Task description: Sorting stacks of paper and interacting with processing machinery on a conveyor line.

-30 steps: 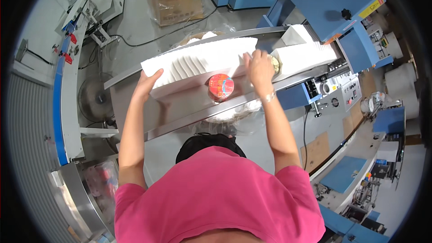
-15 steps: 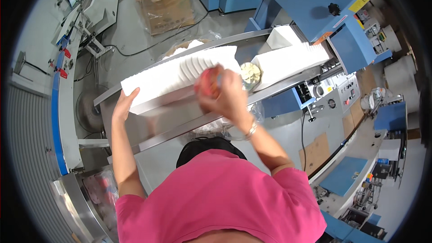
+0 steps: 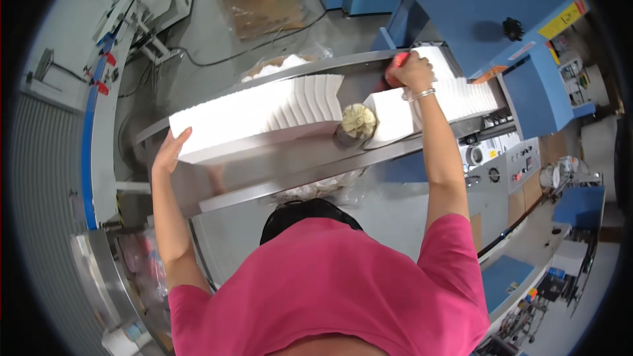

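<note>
A long row of white folded paper sheets (image 3: 257, 109) stands on edge in a metal trough (image 3: 283, 171), its right end fanned out. At its left end my left hand (image 3: 171, 150) is closed round the edge, thumb on the near side. My right hand (image 3: 415, 71) grips a red, rounded, can-like object (image 3: 396, 68) at the trough's far side; its lower part is hard to make out. Between the long row and a second white paper stack (image 3: 455, 99) stands a round container with a crumpled cream-coloured top (image 3: 357, 121).
A blue machine (image 3: 488, 20) stands at the trough's right end. Beyond the trough sit a plastic-lined cardboard box (image 3: 264, 6) and a bag of white scraps (image 3: 283, 64). A black cable (image 3: 231, 60) crosses the floor. A control panel (image 3: 521, 165) lies to the right.
My right hand has carried the red object from the row's right end to the right and away, past the cream-topped container. My left hand stays at the row's left end.
</note>
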A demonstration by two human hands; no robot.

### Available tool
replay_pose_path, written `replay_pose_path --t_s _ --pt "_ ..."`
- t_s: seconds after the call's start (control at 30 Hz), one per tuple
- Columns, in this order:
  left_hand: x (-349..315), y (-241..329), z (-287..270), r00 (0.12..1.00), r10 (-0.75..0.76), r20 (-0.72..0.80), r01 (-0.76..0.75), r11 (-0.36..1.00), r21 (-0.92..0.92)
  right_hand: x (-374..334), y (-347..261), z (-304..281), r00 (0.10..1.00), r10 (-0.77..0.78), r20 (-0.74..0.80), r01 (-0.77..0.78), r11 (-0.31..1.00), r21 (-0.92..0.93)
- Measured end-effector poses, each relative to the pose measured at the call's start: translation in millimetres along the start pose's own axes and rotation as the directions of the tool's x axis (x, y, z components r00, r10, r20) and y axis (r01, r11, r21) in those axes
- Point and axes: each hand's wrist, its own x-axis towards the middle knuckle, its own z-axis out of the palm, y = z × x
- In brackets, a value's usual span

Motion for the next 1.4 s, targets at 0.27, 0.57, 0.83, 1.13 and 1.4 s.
replay_pose_path --t_s 0.27,0.57,0.83,1.13,1.4 --pt "14.4 -10.8 -21.6 0.996 -0.071 0.044 0.077 0.986 -0.15 -70.2 -77.9 5.0 0.866 -0.499 0.03 0.499 0.864 -0.058" --pt "14.9 1.6 -13.3 0.996 -0.073 0.047 0.072 0.997 0.019 -140.0 -154.2 40.5 0.869 -0.446 0.217 0.335 0.85 0.406" --pt "-18.4 -14.6 -117.2 0.981 -0.086 0.174 0.103 0.99 -0.092 -205.6 -200.6 41.5 0.781 -0.505 0.368 0.018 0.607 0.794" --pt "-43.1 -24.3 -87.3 0.985 0.015 0.173 -0.027 0.997 0.069 -207.7 -173.4 81.9 0.603 -0.403 0.689 -0.468 0.521 0.714" --pt "-31.1 -52.0 -87.7 0.976 -0.011 0.218 0.033 0.994 -0.1 -215.8 -182.5 58.2 0.575 -0.522 0.63 -0.405 0.487 0.774"
